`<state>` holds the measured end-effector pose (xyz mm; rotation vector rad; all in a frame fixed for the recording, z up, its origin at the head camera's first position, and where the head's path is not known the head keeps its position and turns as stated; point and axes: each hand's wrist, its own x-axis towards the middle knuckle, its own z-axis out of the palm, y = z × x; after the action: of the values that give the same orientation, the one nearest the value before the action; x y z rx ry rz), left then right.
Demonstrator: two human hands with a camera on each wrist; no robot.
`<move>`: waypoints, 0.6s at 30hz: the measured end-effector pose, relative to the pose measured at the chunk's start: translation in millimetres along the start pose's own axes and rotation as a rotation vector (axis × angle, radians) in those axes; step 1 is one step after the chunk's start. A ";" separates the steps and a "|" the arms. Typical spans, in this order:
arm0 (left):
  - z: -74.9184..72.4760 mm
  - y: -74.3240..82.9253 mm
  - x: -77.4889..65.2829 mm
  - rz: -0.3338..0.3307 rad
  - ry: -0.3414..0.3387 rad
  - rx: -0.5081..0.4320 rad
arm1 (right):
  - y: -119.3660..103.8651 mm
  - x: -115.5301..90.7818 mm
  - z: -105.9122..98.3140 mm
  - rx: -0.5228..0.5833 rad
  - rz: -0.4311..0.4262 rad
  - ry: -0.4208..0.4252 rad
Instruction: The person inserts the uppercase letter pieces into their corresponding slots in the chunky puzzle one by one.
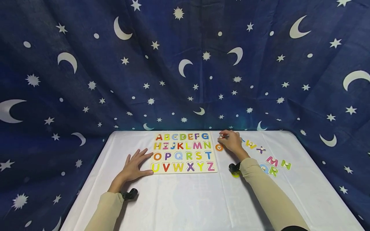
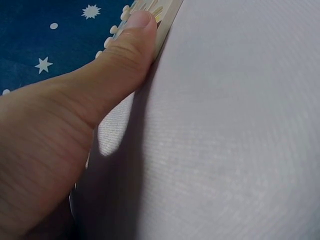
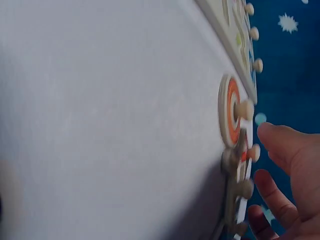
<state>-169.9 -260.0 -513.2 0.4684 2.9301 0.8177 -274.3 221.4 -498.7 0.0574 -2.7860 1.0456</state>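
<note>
A wooden alphabet puzzle board (image 1: 185,162) lies on the white table, with knobbed letters in its top row and at H, I and J. My left hand (image 1: 134,166) spreads its fingers at the board's left side. Its thumb (image 2: 135,42) rests on the near left corner. My right hand (image 1: 233,142) reaches just right of the board, over loose letter pieces. Thumb and fingers are apart beside the wooden knobs in the right wrist view. Closest are an orange O piece (image 3: 224,112) and a red piece (image 1: 223,136), partly hidden by the fingers.
Several loose letters lie farther right: a yellow W (image 1: 251,145), purple X (image 1: 261,149), pink M (image 1: 272,161), green N (image 1: 286,165), green R (image 1: 273,171) and blue Q (image 1: 264,168). A yellow piece (image 1: 235,175) shows under the right wrist camera. A starry curtain (image 1: 185,64) hangs behind the table.
</note>
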 end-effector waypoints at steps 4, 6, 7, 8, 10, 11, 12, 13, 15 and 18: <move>0.4 -0.6 -0.3 0.005 0.002 -0.003 | 8.3 0.3 -1.6 -0.033 0.040 -0.026; 1.0 -1.4 -0.4 0.009 0.005 -0.001 | 10.7 0.5 -1.3 -0.048 0.046 -0.039; 1.4 -1.7 -0.4 0.011 0.006 0.001 | 11.5 0.7 -1.1 -0.052 0.048 -0.043; 1.7 -1.8 -0.2 0.014 0.008 0.003 | 12.0 0.7 -1.0 -0.052 0.050 -0.043; 2.3 -1.8 0.4 0.019 0.011 0.007 | 12.7 1.0 -0.6 -0.058 0.056 -0.041; 2.5 -1.8 0.7 0.019 0.010 0.008 | 13.0 1.2 -0.4 -0.061 0.059 -0.041; 2.5 -1.6 0.9 0.019 0.010 0.007 | 13.1 1.4 -0.4 -0.060 0.062 -0.039; 2.5 -1.5 1.1 0.019 0.010 0.007 | 13.3 1.5 -0.3 -0.058 0.066 -0.037; 2.3 -1.1 1.3 0.020 0.010 0.007 | 13.6 1.6 -0.2 -0.057 0.067 -0.034; 1.9 -0.8 1.3 0.018 0.010 0.008 | 13.5 2.1 0.0 -0.052 0.066 -0.028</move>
<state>-171.0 -259.3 -515.2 0.4931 2.9442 0.8127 -277.6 231.6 -507.1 -0.0275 -2.8562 0.9944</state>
